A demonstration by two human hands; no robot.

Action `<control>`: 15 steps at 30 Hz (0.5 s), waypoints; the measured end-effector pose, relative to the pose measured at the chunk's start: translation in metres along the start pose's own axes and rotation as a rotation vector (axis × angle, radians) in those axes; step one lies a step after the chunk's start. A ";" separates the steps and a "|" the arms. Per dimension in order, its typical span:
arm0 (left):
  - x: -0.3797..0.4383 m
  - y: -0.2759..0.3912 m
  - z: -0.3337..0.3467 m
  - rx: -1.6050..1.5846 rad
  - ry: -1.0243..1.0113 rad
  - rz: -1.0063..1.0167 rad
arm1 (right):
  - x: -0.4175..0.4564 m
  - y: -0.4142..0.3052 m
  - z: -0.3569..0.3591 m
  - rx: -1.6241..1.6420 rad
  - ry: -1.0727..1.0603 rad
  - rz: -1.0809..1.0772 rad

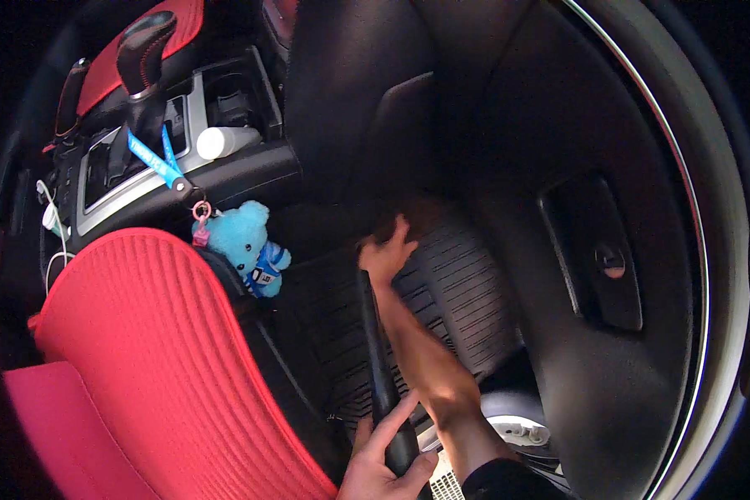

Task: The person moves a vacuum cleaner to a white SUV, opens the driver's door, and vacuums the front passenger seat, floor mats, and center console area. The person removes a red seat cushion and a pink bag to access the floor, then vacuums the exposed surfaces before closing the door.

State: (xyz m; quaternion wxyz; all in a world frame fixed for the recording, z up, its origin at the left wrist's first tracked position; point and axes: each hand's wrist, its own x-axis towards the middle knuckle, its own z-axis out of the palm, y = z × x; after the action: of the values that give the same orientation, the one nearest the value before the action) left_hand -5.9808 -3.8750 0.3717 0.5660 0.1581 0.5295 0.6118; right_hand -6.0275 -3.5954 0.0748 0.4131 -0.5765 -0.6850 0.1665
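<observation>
Low in the picture my left hand (384, 465) holds a black tapered tube (380, 369), with its thumb on one side and its fingers on the other. The tube slants away over the ribbed black floor mat (469, 294) of a car footwell. My right arm, in a black sleeve, reaches past it. My right hand (384, 253) is at the tube's far end, two digits stretched out beyond it. Shadow and blur hide its other fingers, so I cannot tell whether it grips the tube.
To the left is a seat with a ribbed red cover (156, 325). A blue plush bear (240, 240) hangs by a blue strap (153, 162) from the console near the gear lever (144, 50). A white-capped bottle (222, 142) lies there. The door panel (590, 256) bounds the right.
</observation>
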 end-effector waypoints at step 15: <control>0.004 0.007 -0.010 -0.019 -0.028 -0.098 | 0.039 0.101 -0.204 -0.638 -0.426 -0.523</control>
State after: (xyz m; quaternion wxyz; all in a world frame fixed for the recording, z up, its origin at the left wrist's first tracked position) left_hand -5.9936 -3.8751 0.3722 0.6043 0.1353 0.5228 0.5859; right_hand -5.8065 -3.5812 0.1414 0.0932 -0.4354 -0.8941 -0.0476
